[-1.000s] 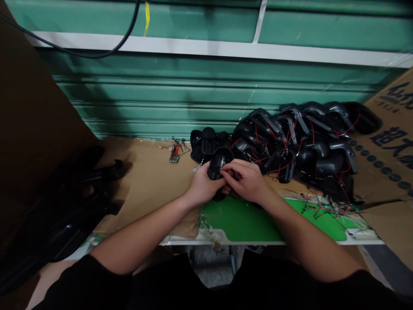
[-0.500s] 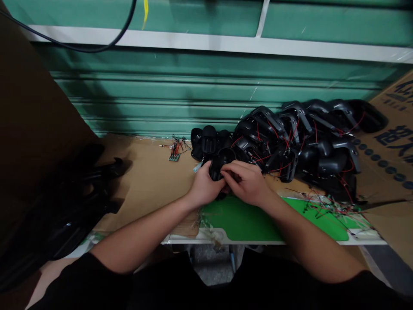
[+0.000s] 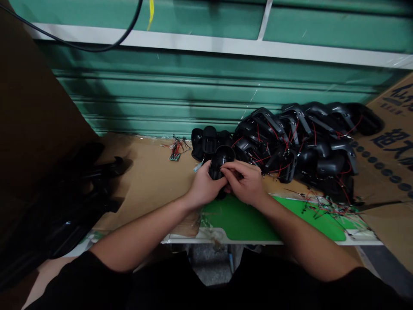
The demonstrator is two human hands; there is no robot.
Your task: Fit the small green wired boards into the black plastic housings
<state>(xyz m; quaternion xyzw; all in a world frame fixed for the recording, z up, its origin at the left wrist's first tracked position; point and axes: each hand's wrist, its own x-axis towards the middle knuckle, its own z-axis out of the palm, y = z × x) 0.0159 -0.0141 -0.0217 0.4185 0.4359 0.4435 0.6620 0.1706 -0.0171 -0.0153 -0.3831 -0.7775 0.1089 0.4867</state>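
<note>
My left hand (image 3: 205,185) is wrapped round a black plastic housing (image 3: 222,157) with a rounded, hollow end, held above the table's near side. Thumb and fingers of my right hand (image 3: 244,180) are pinched together at the housing's right side. Whatever sits between those fingertips is too small to make out. Just behind the hands stand several similar black housings (image 3: 209,140). To their left on the cardboard lies a small green circuit board (image 3: 174,157) with red and black wires.
A heap of black plastic shells (image 3: 292,137) with red wires fills the back right. Loose wires (image 3: 332,208) lie on the green mat (image 3: 245,221). Cardboard (image 3: 145,172) covers the table's left part. Dark plastic parts (image 3: 74,202) are at far left, and a printed carton (image 3: 393,142) stands right.
The view has shifted very slightly. Both hands stay at the same housing, with only a small movement of the right fingers.
</note>
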